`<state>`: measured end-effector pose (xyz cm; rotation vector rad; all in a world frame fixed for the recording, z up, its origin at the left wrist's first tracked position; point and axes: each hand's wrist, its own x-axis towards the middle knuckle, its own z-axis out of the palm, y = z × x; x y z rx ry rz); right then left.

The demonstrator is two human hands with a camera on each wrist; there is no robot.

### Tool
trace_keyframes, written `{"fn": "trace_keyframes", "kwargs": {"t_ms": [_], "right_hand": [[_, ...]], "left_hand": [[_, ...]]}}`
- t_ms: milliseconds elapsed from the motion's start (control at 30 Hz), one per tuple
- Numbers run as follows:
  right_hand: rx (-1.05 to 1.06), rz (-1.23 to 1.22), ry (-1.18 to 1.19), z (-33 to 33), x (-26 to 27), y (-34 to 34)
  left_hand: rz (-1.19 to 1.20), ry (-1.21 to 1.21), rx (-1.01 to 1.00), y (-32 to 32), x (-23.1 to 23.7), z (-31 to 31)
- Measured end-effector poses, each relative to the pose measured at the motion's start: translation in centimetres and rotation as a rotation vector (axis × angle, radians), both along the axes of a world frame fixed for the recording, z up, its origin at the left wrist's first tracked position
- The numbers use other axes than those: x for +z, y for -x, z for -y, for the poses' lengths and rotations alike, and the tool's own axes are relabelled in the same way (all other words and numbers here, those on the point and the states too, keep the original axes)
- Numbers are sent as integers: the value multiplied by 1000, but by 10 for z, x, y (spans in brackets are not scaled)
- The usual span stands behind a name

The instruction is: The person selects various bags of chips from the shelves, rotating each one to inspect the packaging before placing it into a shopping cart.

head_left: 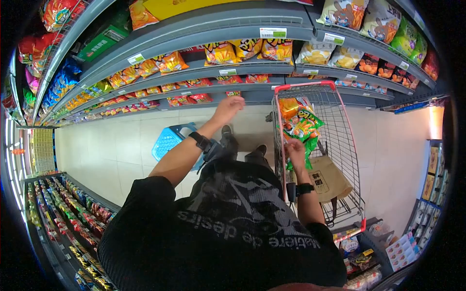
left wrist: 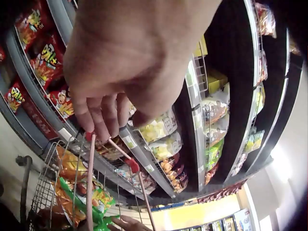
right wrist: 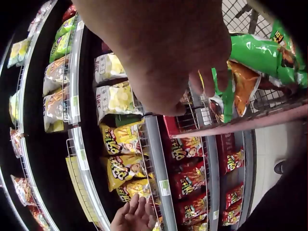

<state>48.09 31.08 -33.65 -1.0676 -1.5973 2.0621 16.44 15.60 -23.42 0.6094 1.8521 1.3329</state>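
In the head view my left hand [head_left: 232, 109] is raised in front of the snack shelves, fingers loosely bent and holding nothing. The left wrist view shows that hand [left wrist: 125, 62] large, fingers hanging loosely. My right hand [head_left: 296, 151] is over the wire cart [head_left: 345, 127], beside a green snack bag [head_left: 306, 126]; whether it touches the bag is unclear. In the right wrist view this hand [right wrist: 178, 62] has thumb and fingers apart, near the green packaging [right wrist: 255, 53]. An orange bag [head_left: 288, 107] lies at the cart's far end.
Shelves of yellow bags [head_left: 221, 52] and red packs run across the front. A brown bag [head_left: 327, 178] sits in the cart's near part. A blue plastic stool [head_left: 167, 143] stands on the floor to the left, beside my feet. More shelving [head_left: 63, 213] is at the lower left.
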Motion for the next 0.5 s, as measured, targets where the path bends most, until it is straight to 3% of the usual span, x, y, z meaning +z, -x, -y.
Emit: {"fn": "trace_keyframes", "kwargs": {"t_ms": [33, 167, 300, 400, 500], "right_hand": [[4, -16, -141, 3, -13, 5], [20, -62, -151, 22, -27, 15], [36, 0, -85, 35, 12, 42], [33, -1, -74, 43, 21, 56], [-15, 37, -82, 52, 28, 70]], "left_hand": [[-16, -42, 45, 15, -2, 0], [-287, -26, 116, 92, 9, -5], [-411, -109, 393, 166, 36, -29], [-1154, 23, 351, 232, 20, -38], [-1386, 94, 290, 264, 9, -44]]}}
